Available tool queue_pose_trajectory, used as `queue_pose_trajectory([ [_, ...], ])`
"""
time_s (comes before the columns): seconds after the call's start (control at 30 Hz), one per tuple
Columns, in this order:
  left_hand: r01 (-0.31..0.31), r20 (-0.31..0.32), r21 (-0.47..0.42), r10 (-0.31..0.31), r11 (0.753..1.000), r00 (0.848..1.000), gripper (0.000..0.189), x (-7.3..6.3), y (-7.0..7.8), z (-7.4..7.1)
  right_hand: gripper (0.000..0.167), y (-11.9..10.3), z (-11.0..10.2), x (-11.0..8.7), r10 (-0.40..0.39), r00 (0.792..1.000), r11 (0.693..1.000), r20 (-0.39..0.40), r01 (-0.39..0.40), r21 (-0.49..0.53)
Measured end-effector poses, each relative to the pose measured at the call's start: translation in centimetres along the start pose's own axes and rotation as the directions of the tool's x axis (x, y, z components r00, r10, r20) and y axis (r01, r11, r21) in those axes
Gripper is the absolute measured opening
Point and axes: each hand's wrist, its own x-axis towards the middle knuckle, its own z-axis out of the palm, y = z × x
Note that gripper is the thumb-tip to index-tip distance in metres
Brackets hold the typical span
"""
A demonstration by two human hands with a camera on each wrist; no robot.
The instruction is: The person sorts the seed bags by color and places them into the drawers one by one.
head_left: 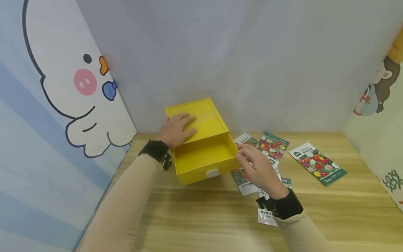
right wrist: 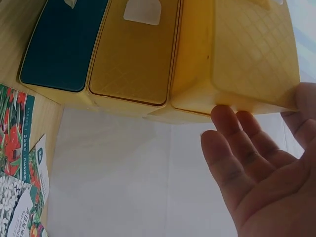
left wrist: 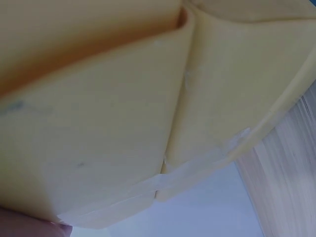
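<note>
A yellow drawer box (head_left: 201, 117) stands tilted at the back of the table, its top drawer (head_left: 204, 168) pulled out and bare inside, with a white tab on the front. My left hand (head_left: 177, 131) lies flat on the box's top, fingers spread. Close up in the left wrist view is the pale side wall (left wrist: 98, 133), a strip of tape along it. At the drawer's right front corner, my right hand (head_left: 256, 168) touches the side with extended fingertips. Below that drawer, the right wrist view shows a yellow drawer front (right wrist: 133, 64) and a dark teal one (right wrist: 64, 44).
Several seed packets overlap right of the box, among them a flower packet (head_left: 274, 145) and a white-ended one (head_left: 266, 217). Another seed packet (head_left: 318, 163) lies farther right. A grey wall (head_left: 239, 70) rises behind the wooden table (head_left: 195, 224); printed panels flank both sides.
</note>
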Motion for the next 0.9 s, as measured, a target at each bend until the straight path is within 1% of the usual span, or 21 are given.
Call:
queue_pose_trajectory([
  [0.17,0.004,0.007,0.001,-0.004,1.0,1.0,0.063,-0.1,0.0,0.3,0.018,0.1,0.0,-0.7,-0.014,1.0,1.0,-0.015,0.013,-0.025],
  [0.33,-0.001,0.01,0.003,0.001,1.0,1.0,0.062,-0.1,0.2,0.0,0.019,0.2,0.0,-1.2,-0.037,0.999,0.998,-0.034,0.036,-0.042],
  [0.47,0.006,0.003,0.008,-0.006,1.0,1.0,0.062,-0.2,0.2,-0.1,0.008,0.2,0.1,-1.5,-0.079,0.996,0.997,-0.037,0.078,-0.019],
  [0.5,0.009,0.003,0.008,-0.009,1.0,1.0,0.062,-0.2,0.1,-0.1,0.007,0.2,0.1,-1.6,-0.09,0.995,0.996,-0.042,0.089,-0.016],
  [0.63,0.013,0.002,0.01,-0.013,1.0,1.0,0.062,-0.2,0.2,-0.1,0.018,0.3,0.3,-1.8,-0.123,0.99,0.992,-0.068,0.122,-0.016],
  [0.73,0.011,0.001,0.008,-0.011,1.0,1.0,0.062,-0.1,0.3,-0.1,0.018,0.4,0.4,-1.8,-0.139,0.987,0.99,-0.083,0.137,-0.028],
  [0.9,0.012,-0.006,0.006,-0.012,1.0,1.0,0.061,-0.2,0.3,-0.1,0.017,0.6,0.1,-1.9,-0.162,0.984,0.986,-0.08,0.158,-0.05],
])
